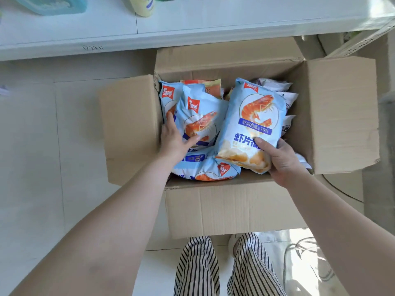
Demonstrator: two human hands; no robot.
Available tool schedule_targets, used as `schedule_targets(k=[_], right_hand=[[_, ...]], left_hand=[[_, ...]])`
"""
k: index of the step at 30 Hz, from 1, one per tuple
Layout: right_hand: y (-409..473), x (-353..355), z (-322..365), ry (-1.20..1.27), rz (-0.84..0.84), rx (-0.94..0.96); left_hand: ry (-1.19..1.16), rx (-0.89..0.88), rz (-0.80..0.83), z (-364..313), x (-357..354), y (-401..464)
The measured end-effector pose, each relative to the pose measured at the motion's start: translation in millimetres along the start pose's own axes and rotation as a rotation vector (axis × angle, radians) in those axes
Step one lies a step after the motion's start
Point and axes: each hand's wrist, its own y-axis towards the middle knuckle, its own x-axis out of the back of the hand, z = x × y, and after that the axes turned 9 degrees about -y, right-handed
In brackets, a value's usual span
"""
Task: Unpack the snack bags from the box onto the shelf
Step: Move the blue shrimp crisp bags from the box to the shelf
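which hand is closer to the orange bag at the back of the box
Left. The left hand holds a blue shrimp bag directly below the orange bag in the picture. The right hand grips another bag farther toward the right.

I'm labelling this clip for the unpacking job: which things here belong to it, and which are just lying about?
Job: cardboard box; shrimp-chip bag in right hand; second bag under left hand; white shelf.
Lying about: blue container; yellow bottle.

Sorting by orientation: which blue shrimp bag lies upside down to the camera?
The blue shrimp bag at the box's near edge; its red logo points toward the person.
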Motion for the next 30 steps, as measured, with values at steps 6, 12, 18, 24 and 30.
schedule_targets(k=[6,12,18,24,30], right_hand=[[-1,16,0,0.003,0.059,-0.038],[-6,29,9,-0.05,0.079,0.015],[-38,41,53,-0.064,0.013,0.143],[-98,22,135,-0.16,0.161,0.248],[-188,2,230,-0.254,0.246,0.362]], left_hand=[[0.167,0.064,0.006,-1,-11,16],[0.094,-0.11,-0.066,-29,-6,16],[-0.234,-0.015,-0.181,-95,32,0],[-0.419,-0.056,-0.095,-170,79,-60],[-0.556,-0.096,0.002,-252,150,-150]])
